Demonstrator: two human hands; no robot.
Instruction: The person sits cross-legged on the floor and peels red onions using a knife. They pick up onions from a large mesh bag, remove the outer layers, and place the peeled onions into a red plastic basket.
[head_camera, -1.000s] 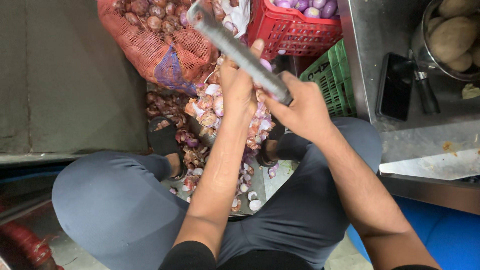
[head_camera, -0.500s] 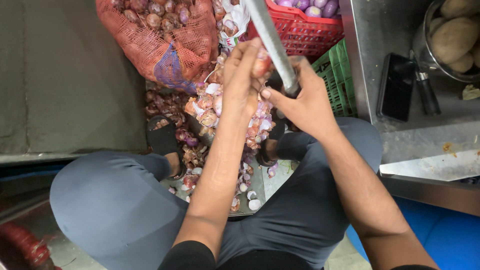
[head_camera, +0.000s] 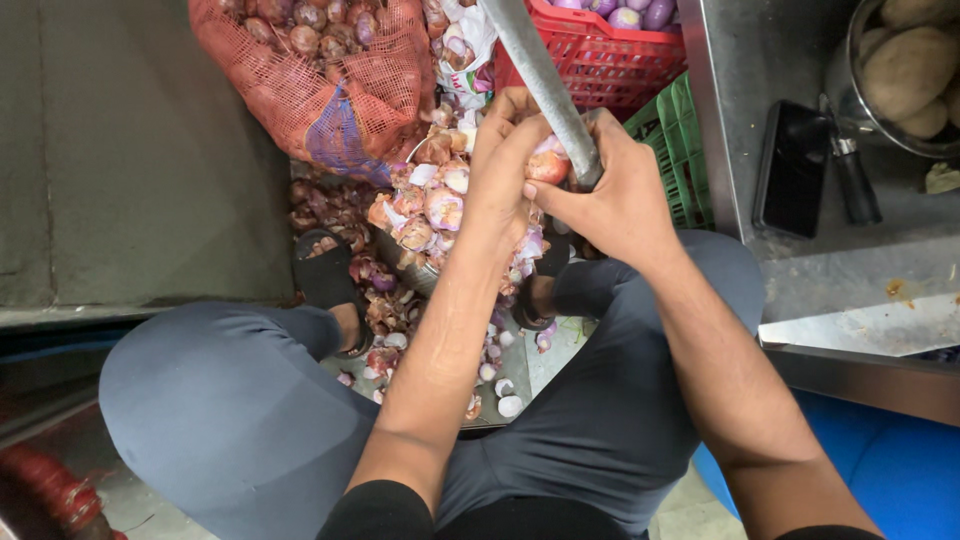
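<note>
Swung from slanting to nearly upright, the knife (head_camera: 545, 85) sits gripped in the right hand (head_camera: 610, 195); the left hand (head_camera: 510, 170) pinches a small onion (head_camera: 548, 167) against it. Shallow cuts, thumb clear, seem wisest.

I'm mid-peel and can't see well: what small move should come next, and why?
Probably draw the knife edge in the right hand under the loose skin of the small onion, since the left hand pinches it against the blade and reddish skin remains on it.
</note>
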